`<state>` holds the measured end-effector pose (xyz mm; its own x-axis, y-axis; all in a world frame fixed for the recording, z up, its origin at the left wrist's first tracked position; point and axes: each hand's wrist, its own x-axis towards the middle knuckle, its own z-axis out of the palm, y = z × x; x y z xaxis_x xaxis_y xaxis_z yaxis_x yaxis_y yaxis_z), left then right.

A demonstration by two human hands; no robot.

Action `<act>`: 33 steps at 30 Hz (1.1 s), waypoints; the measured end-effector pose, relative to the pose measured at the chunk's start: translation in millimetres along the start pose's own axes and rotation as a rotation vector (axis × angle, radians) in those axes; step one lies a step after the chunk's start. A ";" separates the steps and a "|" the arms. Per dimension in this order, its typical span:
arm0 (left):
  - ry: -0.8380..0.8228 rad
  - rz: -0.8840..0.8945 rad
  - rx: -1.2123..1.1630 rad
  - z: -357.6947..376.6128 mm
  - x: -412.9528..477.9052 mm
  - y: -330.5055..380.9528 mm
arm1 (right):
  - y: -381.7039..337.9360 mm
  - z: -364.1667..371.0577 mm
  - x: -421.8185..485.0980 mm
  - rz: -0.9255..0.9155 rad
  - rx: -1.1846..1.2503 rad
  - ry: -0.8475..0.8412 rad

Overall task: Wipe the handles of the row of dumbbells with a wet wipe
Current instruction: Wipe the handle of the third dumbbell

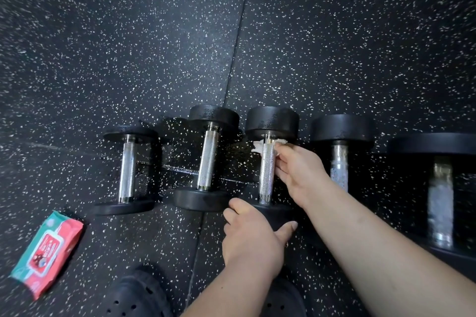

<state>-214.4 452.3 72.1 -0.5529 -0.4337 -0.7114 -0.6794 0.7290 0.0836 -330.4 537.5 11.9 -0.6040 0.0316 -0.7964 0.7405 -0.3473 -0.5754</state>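
Several black dumbbells with knurled steel handles lie side by side on the speckled rubber floor. My right hand (pixel 298 172) holds a crumpled white wet wipe (pixel 258 147) wrapped around the far end of the third dumbbell's handle (pixel 266 175). My left hand (pixel 253 234) grips that dumbbell's near head (pixel 273 212). To the left lie a small dumbbell (pixel 127 168) and a mid-sized one (pixel 207 159). On the right, two bigger dumbbells (pixel 340 159) (pixel 440 198) show whitish, dull handles.
A red and green wet-wipe pack (pixel 47 252) lies on the floor at the lower left. A dark clog shoe (pixel 136 293) shows at the bottom edge, another partly hidden under my arm. A seam (pixel 231 72) between floor mats runs away from me.
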 end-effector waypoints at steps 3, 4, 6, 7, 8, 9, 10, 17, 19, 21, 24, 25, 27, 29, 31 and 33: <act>-0.001 0.006 -0.001 0.1 -0.1 -0.3 | 7.5 2.8 -1.6 -0.138 -0.106 0.086; -0.003 0.006 -0.003 0.1 -0.2 -0.4 | 8.3 5.2 -2.6 -0.170 -0.149 0.103; -0.006 0.005 -0.009 -0.1 -0.1 -0.3 | 6.9 10.6 -2.5 -0.140 -0.138 0.099; -0.006 0.005 -0.011 -0.3 -0.4 -0.4 | 4.7 13.2 -2.5 -0.075 -0.066 0.068; -0.006 0.008 -0.011 -0.5 -0.4 -0.1 | 1.8 14.6 -2.3 0.003 0.038 0.031; -0.008 0.010 -0.010 -0.8 -0.7 -0.2 | -1.3 15.0 -2.1 0.068 0.117 0.009; -0.008 0.012 -0.010 -1.2 -1.1 -0.5 | -3.4 14.4 -2.0 0.102 0.168 -0.014; -0.005 0.017 -0.016 -1.7 -0.8 -0.9 | 9.9 8.9 -2.9 0.022 0.134 0.066; -0.005 0.017 -0.013 -1.6 -1.2 -1.1 | 10.8 8.9 -1.5 0.004 0.105 0.137; -0.008 0.018 -0.010 -2.2 -1.5 -1.0 | 9.5 7.5 0.8 -0.038 0.066 0.240; -0.010 0.015 -0.009 -2.9 -1.7 -1.0 | 7.0 4.0 0.0 -0.147 -0.037 0.365; -0.008 0.016 -0.008 -3.1 -1.8 -0.8 | 6.3 2.9 -1.9 -0.176 -0.062 0.388; -0.003 0.020 -0.006 -3.0 -2.3 -0.4 | 8.6 1.9 -4.4 -0.220 -0.086 0.402; -0.002 0.019 -0.002 -2.9 -2.0 0.1 | 12.8 4.6 -6.9 -0.233 -0.093 0.376; -0.001 0.017 -0.006 -2.5 -2.2 0.3 | 15.3 8.3 -8.7 -0.213 -0.042 0.344; 0.002 0.021 -0.010 -2.2 -2.7 -0.6 | 14.5 10.1 -11.9 -0.167 0.037 0.309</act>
<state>-213.6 452.0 75.5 -0.5681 -0.4193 -0.7081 -0.6725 0.7325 0.1057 -315.4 522.6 14.9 -0.5940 0.3712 -0.7137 0.6240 -0.3473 -0.7000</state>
